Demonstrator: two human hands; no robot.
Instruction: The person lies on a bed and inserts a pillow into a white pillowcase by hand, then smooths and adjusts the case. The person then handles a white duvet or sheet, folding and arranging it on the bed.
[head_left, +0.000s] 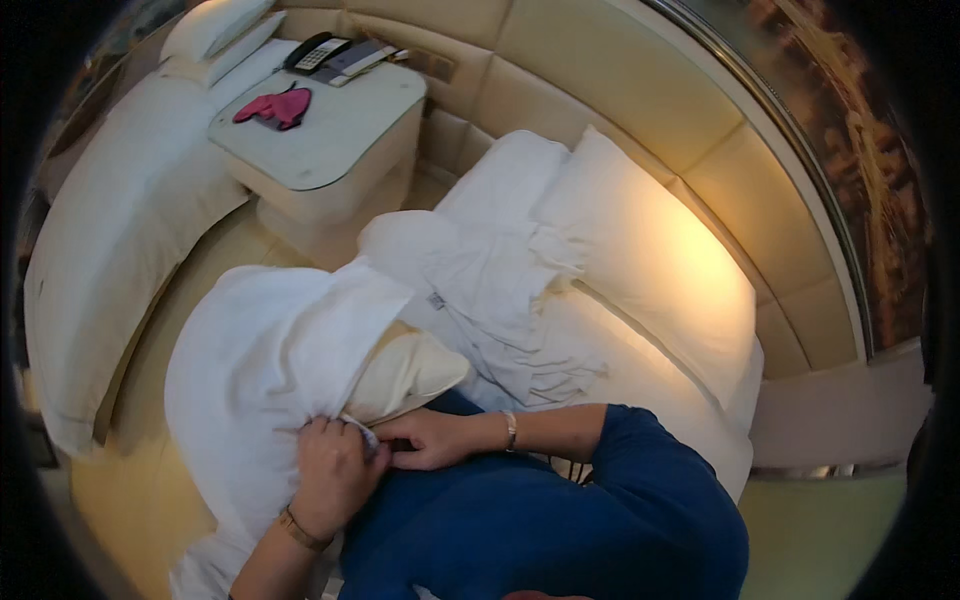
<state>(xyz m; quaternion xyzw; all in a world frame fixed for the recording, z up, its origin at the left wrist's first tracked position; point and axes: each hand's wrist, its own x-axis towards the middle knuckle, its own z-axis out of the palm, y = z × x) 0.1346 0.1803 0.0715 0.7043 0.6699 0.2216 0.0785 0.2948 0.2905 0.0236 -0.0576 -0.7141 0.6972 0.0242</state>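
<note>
A white pillowcase (255, 360) bulges around a cream pillow (409, 371), whose corner sticks out of the open end. My left hand (334, 469), with a wristwatch, grips the gathered edge of the case. From the other side my right hand (431, 439), with a bracelet, meets it at the same edge; thumb and fingers close on the hem there, and their tips are partly hidden. The bundle rests against my blue top (540, 525). Just beyond it, crumpled white linen (487, 330) with a small tag lies on the bed.
White pillows (637, 247) lean against the padded headboard (600, 82). A glass-topped bedside table (360, 127) holds a telephone (316, 54), folders (360, 60) and a pink cloth item (277, 109). Across the floor gap is a second bed (127, 225).
</note>
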